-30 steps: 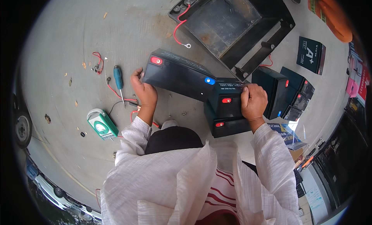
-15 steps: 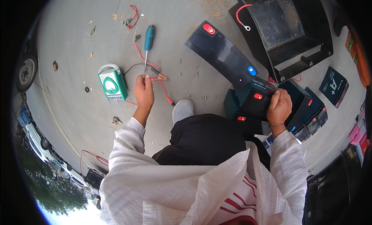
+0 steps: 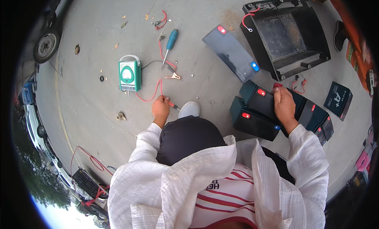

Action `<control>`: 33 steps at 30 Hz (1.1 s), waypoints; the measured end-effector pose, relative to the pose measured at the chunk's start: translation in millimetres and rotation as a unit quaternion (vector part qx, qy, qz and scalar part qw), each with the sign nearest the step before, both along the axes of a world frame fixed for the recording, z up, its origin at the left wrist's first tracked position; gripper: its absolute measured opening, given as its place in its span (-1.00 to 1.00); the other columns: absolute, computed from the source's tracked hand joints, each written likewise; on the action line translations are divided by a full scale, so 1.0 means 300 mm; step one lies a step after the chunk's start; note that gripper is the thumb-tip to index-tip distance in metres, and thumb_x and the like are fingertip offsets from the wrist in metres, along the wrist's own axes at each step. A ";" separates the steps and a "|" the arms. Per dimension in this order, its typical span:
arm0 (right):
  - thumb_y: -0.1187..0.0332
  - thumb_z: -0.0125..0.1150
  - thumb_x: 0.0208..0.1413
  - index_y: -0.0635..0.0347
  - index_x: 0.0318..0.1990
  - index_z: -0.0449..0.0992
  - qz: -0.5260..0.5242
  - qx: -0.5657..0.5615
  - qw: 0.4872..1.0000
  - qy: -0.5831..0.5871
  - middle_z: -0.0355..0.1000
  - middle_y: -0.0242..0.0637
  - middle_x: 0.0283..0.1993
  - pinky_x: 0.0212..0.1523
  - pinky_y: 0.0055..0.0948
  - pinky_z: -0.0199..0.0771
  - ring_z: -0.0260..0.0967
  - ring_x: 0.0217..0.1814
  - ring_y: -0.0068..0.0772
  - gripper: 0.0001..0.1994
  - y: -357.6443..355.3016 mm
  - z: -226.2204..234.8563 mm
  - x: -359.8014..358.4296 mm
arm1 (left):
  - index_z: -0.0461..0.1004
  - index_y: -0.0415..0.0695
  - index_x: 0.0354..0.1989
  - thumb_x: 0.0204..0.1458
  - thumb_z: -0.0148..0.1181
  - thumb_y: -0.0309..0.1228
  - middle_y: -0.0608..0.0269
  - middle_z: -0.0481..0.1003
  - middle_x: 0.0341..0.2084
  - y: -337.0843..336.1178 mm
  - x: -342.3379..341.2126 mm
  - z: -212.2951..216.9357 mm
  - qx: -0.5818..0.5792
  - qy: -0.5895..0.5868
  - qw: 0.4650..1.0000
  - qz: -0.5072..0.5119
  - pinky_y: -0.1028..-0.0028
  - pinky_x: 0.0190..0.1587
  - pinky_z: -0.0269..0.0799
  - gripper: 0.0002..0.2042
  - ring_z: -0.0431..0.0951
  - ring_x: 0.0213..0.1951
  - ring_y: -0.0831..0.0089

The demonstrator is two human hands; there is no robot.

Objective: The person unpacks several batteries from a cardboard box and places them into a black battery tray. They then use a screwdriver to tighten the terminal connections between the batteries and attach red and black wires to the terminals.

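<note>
My left hand (image 3: 160,109) pinches a red-handled test probe (image 3: 173,105) just above the ground, its tip close to my shoe (image 3: 190,109). The probe's red lead runs to a green-and-white dial tester (image 3: 130,75) with a carrying handle. A copper-coloured clip (image 3: 174,76) on a black lead lies on the ground beyond that hand. My right hand (image 3: 285,107) grips the end of a dark battery (image 3: 257,101) with a red terminal cover; the hand hides its other end. Another battery (image 3: 256,124) with red and blue terminal covers sits against it on the near side.
A teal-handled screwdriver (image 3: 171,39) and a loose red cable (image 3: 163,20) lie farther off. A long battery (image 3: 232,55), an opened black case (image 3: 284,73) and a separate battery (image 3: 338,99) stand on the right. A person in orange (image 3: 342,4) is at the far right.
My left hand has left the copper clip, come nearer to me and taken hold of the red probe. My right hand stays on the battery. The whole view has shifted.
</note>
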State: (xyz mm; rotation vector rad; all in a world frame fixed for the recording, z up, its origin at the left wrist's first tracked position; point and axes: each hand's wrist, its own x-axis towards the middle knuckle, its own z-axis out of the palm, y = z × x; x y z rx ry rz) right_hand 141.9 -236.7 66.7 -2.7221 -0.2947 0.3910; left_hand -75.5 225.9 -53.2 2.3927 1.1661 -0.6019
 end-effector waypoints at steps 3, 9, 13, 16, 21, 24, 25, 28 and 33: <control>0.16 -0.03 0.37 0.21 -0.21 0.59 0.008 -0.009 1.000 -0.005 0.54 -0.03 -0.15 0.00 0.00 0.46 0.48 -0.04 0.13 -0.66 0.001 0.018 0.008 | 0.57 -0.09 -0.14 0.26 0.14 -0.20 -0.02 0.64 -0.28 0.025 -0.014 -0.036 0.053 -0.026 0.998 0.019 0.04 -0.16 0.49 -0.77 0.63 -0.20 -0.08; 0.10 0.09 0.24 0.27 -0.32 0.66 0.004 0.025 1.000 -0.003 0.58 0.06 -0.26 -0.24 0.00 0.59 0.59 -0.25 0.08 -0.61 -0.010 -0.022 0.029 | 0.55 -0.32 0.12 -0.07 0.46 0.11 -0.15 0.60 0.03 0.463 0.157 0.229 0.067 0.259 0.946 -0.184 0.17 0.14 0.50 -0.25 0.61 0.09 -0.02; 0.01 -0.08 0.37 0.19 -0.26 0.71 0.107 -0.028 0.989 0.094 0.66 -0.01 -0.22 -0.16 0.00 0.62 0.64 -0.15 0.07 -0.50 0.071 0.050 0.086 | 0.62 -0.28 0.04 0.01 0.35 0.11 -0.20 0.63 -0.08 0.468 0.638 0.532 0.169 0.187 0.945 -0.208 0.14 0.06 0.52 -0.35 0.65 0.01 -0.01; -0.05 -0.21 0.44 0.17 -0.20 0.73 0.134 -0.056 0.987 0.074 0.67 -0.07 -0.19 -0.16 -0.04 0.62 0.65 -0.10 0.00 -0.41 0.052 -0.010 0.133 | 0.55 -0.26 0.14 0.17 0.19 0.04 -0.20 0.54 0.11 0.096 1.148 0.813 0.165 -0.079 0.952 -0.247 0.12 0.23 0.42 -0.41 0.50 0.20 -0.10; -0.10 -0.16 0.42 0.06 -0.38 0.74 0.163 -0.029 0.985 0.042 0.66 -0.25 -0.38 -0.48 -0.10 0.54 0.66 -0.33 -0.16 -0.40 0.092 0.004 0.096 | 0.52 -0.27 0.12 0.26 0.18 -0.11 -0.15 0.65 -0.11 -0.352 1.375 1.102 0.022 -0.272 0.901 -0.338 0.26 0.03 0.56 -0.54 0.69 -0.05 0.12; -0.12 -0.15 0.41 0.08 -0.37 0.73 0.130 -0.012 0.991 0.037 0.66 -0.24 -0.38 -0.47 -0.09 0.54 0.65 -0.35 -0.15 -0.40 0.070 -0.018 0.120 | 0.51 -0.21 0.14 0.26 0.20 -0.16 -0.06 0.65 -0.09 -0.639 1.402 0.968 -0.005 -0.199 0.883 -0.424 0.26 0.06 0.54 -0.58 0.67 -0.04 0.12; -0.12 -0.15 0.41 0.08 -0.38 0.73 0.127 -0.003 0.991 0.050 0.66 -0.22 -0.37 -0.47 -0.09 0.54 0.65 -0.35 -0.15 -0.40 0.062 -0.006 0.117 | 0.51 -0.20 0.15 0.27 0.20 -0.18 -0.04 0.64 -0.08 -0.718 1.384 0.914 -0.012 -0.161 0.880 -0.447 0.26 0.08 0.53 -0.59 0.65 -0.03 0.12; -0.07 -0.06 0.38 0.11 -0.38 0.70 0.129 0.013 0.990 0.048 0.65 -0.16 -0.37 -0.46 -0.09 0.55 0.65 -0.34 -0.13 -0.46 0.036 0.018 0.089 | 0.46 -0.13 0.20 0.18 0.28 -0.26 -0.03 0.50 0.09 -0.808 1.325 0.700 0.063 -0.228 0.840 -0.488 0.20 0.17 0.46 -0.56 0.54 0.09 0.00; 0.23 0.28 0.19 0.24 -0.22 0.54 0.072 0.112 0.987 -0.087 0.57 -0.14 -0.29 -0.36 -0.11 0.61 0.61 -0.35 -0.06 -0.77 -0.082 0.038 0.102 | 0.36 -0.22 0.26 0.13 0.19 -0.38 -0.18 0.46 0.12 -0.741 1.362 0.429 0.107 -0.290 0.895 -0.322 0.10 0.24 0.41 -0.50 0.46 0.18 -0.16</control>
